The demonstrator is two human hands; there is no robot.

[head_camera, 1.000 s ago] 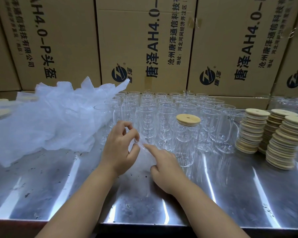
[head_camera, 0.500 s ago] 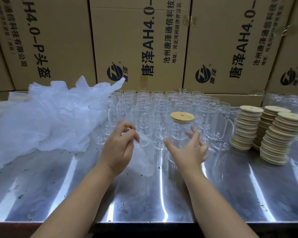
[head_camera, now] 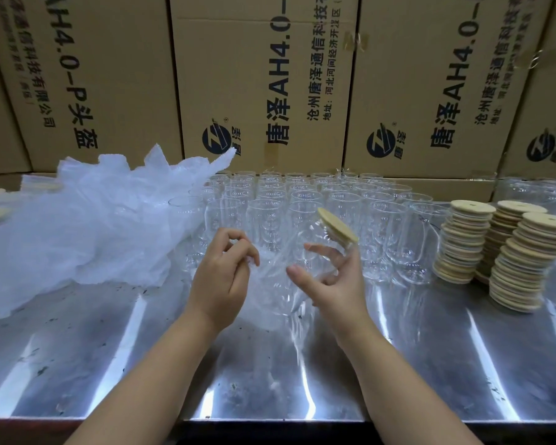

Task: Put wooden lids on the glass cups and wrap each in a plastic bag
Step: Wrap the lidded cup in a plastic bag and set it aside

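Note:
My right hand [head_camera: 329,277] grips a glass cup [head_camera: 312,252] capped with a round wooden lid [head_camera: 336,224]. The cup is lifted off the table and tilted, its lid end pointing up and to the right. My left hand [head_camera: 220,273] pinches the edge of a clear plastic bag [head_camera: 272,293] that hangs open between both hands, just left of the cup's base. Several rows of bare glass cups [head_camera: 302,200] stand behind my hands.
Three stacks of wooden lids [head_camera: 511,252] stand at the right. A heap of white plastic bags [head_camera: 87,220] lies at the left. Cardboard boxes [head_camera: 264,85] wall off the back of the steel table [head_camera: 463,364], whose front edge runs near my elbows.
My right hand went from the bag to the lidded cup, gripped it, lifted it and tilted it toward the bag. My left hand kept its pinch on the bag.

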